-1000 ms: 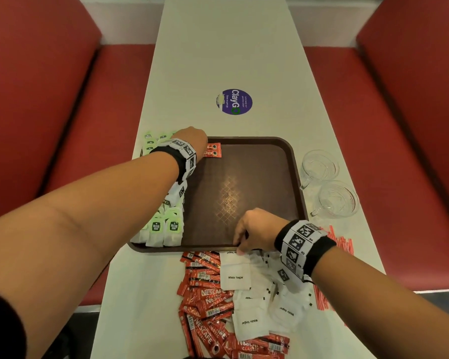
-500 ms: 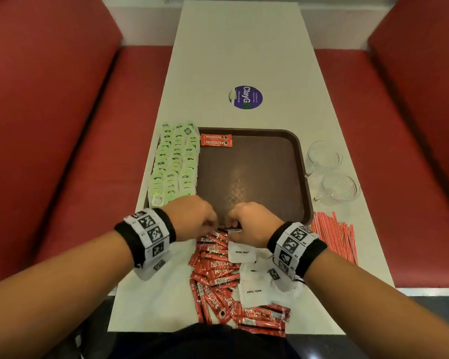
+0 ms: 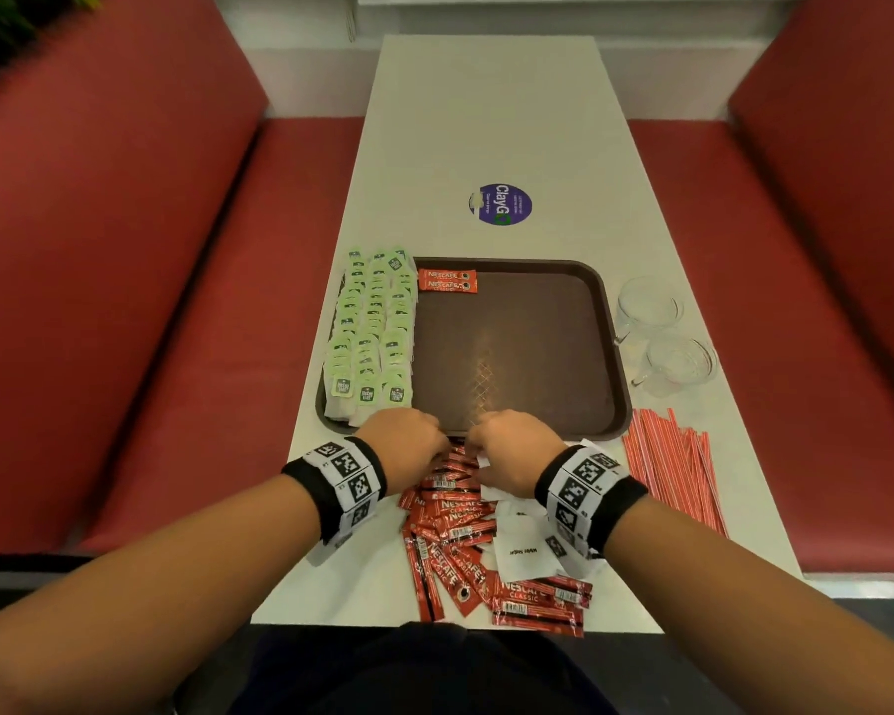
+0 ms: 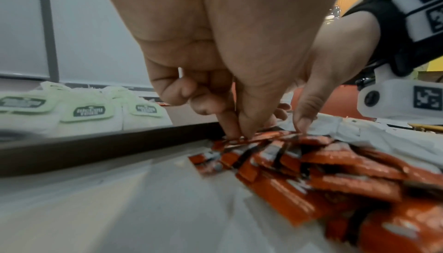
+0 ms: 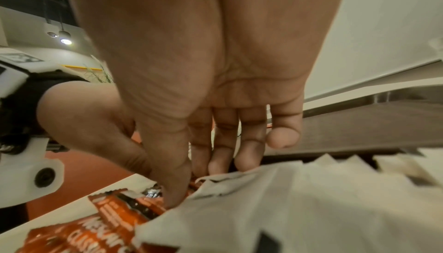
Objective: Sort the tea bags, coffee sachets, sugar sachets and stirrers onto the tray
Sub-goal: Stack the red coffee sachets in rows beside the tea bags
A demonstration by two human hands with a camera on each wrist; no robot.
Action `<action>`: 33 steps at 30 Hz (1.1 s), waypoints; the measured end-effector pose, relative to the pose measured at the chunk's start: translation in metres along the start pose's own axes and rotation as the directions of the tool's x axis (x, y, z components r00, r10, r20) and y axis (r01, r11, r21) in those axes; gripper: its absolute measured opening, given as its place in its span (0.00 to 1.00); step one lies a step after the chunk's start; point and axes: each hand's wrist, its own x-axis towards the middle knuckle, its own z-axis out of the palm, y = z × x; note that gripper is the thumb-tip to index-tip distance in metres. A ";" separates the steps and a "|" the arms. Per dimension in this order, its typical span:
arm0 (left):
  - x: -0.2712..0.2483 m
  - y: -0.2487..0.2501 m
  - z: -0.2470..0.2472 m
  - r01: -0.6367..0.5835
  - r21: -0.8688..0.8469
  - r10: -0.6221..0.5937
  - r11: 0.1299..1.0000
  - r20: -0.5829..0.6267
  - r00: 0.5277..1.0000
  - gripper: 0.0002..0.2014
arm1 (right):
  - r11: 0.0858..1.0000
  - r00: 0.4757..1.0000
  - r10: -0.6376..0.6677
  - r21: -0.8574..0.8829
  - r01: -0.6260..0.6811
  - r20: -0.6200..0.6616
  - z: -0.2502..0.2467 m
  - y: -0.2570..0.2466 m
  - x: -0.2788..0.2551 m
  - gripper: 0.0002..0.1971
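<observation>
A brown tray [image 3: 517, 353] holds rows of green tea bags [image 3: 370, 332] along its left side and two red coffee sachets [image 3: 447, 281] at its far edge. In front of the tray lies a pile of coffee sachets [image 3: 452, 523] mixed with white sugar sachets [image 3: 522, 552]. Both hands meet at the pile's far end, by the tray's near rim. My left hand [image 4: 237, 134] pinches a coffee sachet [image 4: 266, 135] with thumb and forefinger. My right hand [image 5: 191, 187] has its thumb and fingers down around a coffee sachet beside a sugar sachet [image 5: 275, 209].
Red-and-white stirrers [image 3: 672, 467] lie in a bundle right of the pile. Two glass cups [image 3: 649, 304] [image 3: 682, 361] stand right of the tray. A round purple sticker [image 3: 501, 204] is on the white table beyond it. Red benches flank the table.
My left hand came back from the tray's far left corner to the pile and now pinches a sachet. The right hand stayed at the pile's far end.
</observation>
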 end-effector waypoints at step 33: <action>-0.016 -0.003 -0.015 0.036 -0.455 -0.189 0.890 -0.296 0.937 0.06 | 0.960 0.997 0.037 0.279 -0.015 -0.071 -0.007 -0.008 -0.002 0.07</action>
